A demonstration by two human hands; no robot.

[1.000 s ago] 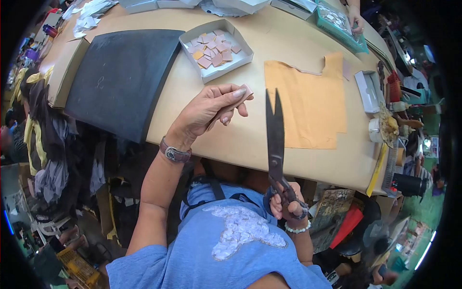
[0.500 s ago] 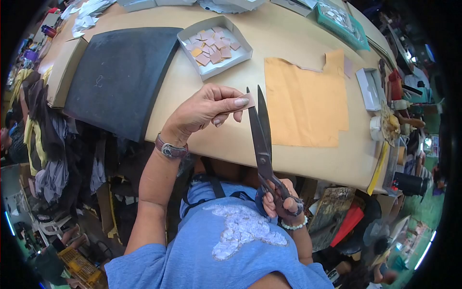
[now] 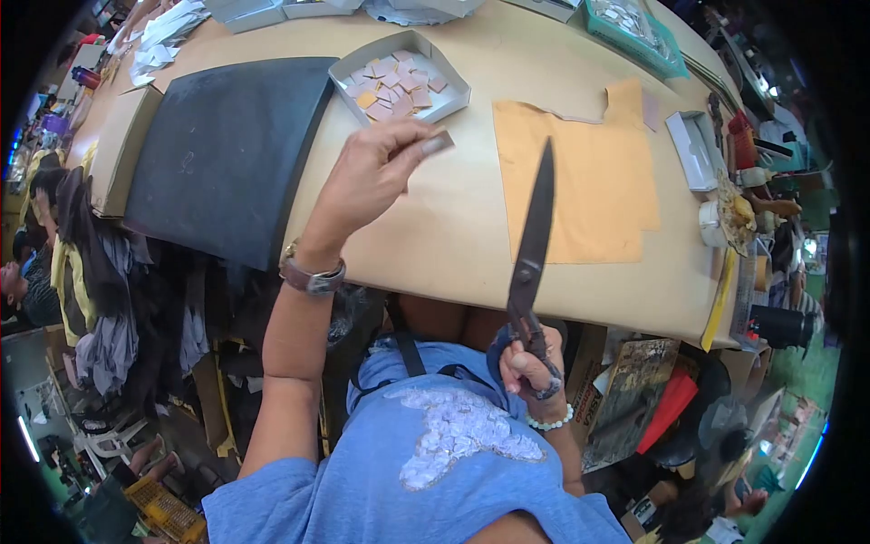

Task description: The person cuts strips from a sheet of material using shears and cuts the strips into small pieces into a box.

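Observation:
Between the thumb and fingers of my left hand [image 3: 373, 172] is a small square leather piece [image 3: 438, 143], held just below the white box [image 3: 450, 98]. Inside that box lie several similar leather squares [image 3: 396, 86], pinkish with some orange sides showing. My right hand [image 3: 533, 363] is wrapped round the handles of large dark scissors [image 3: 533, 245]. Their blades are closed together and point away from me, over the left part of an orange-tan leather sheet [image 3: 580, 181]. That sheet lies flat, with a notched upper edge.
A black board [image 3: 227, 154] lies on the table [image 3: 426, 263] at left, beside a cardboard box [image 3: 127, 150]. Along the right are a small white box [image 3: 693, 150], a roll of tape [image 3: 711, 224] and a yellow strip [image 3: 720, 299]. A green basket [image 3: 666, 54] stands at the far right.
My left hand has moved left and up toward the white box with the leather piece, away from the scissors. The scissor blades have closed and swung to the right.

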